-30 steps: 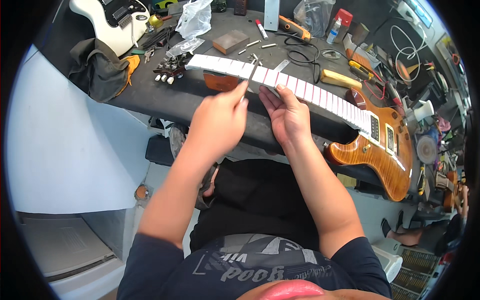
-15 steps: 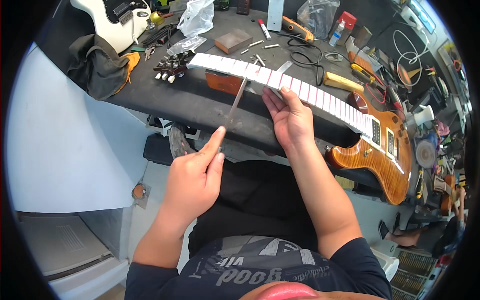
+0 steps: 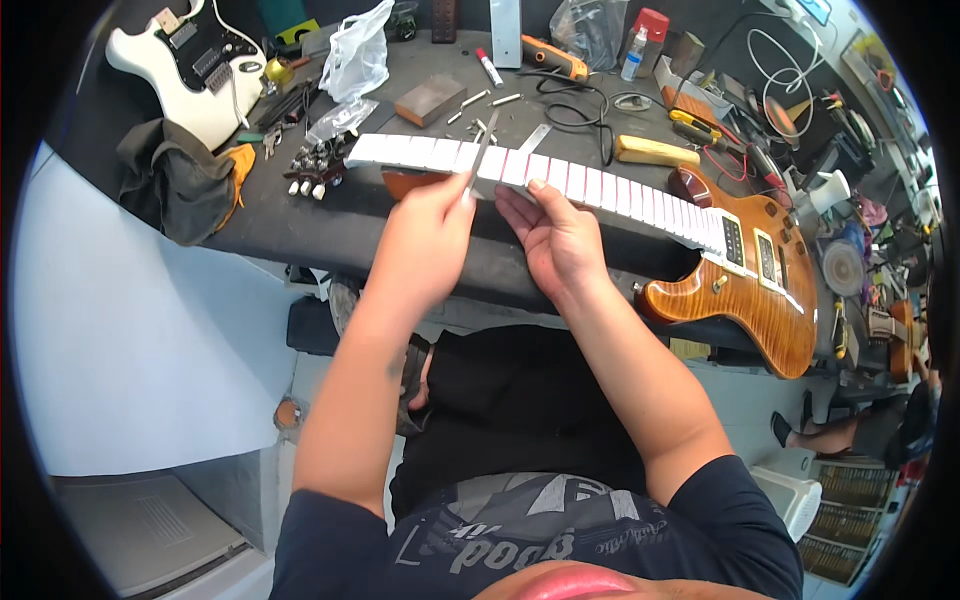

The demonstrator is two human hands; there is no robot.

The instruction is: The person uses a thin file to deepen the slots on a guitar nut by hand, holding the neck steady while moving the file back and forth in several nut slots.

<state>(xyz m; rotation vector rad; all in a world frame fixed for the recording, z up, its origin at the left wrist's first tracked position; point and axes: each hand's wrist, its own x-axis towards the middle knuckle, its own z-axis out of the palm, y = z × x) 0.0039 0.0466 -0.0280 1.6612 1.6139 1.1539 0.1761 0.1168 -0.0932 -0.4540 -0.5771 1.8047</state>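
Observation:
An amber electric guitar (image 3: 745, 305) lies on the bench, its neck pointing left. White strips cover the fretboard (image 3: 590, 188), with bare reddish lines at the frets. My left hand (image 3: 430, 235) is closed round the near end of a slim metal file (image 3: 484, 150), which lies crosswise over the neck with its tip past the far edge. Just right of the file, my right hand (image 3: 560, 245) grips the neck, its thumb at the near edge of the fretboard and its fingers partly hidden underneath. A brown block (image 3: 410, 184) shows under the neck, partly behind my left hand.
Beyond the neck lie a dark rectangular block (image 3: 430, 101), a red-capped marker (image 3: 489, 68), an orange-handled tool (image 3: 555, 58) with a black cable, and a yellow wooden handle (image 3: 655, 152). A white guitar (image 3: 190, 85) and a dark cloth (image 3: 175, 175) are at left.
My left hand has moved away from me, pushing the file farther across the neck. My right hand keeps its grip. The whole view has shifted slightly.

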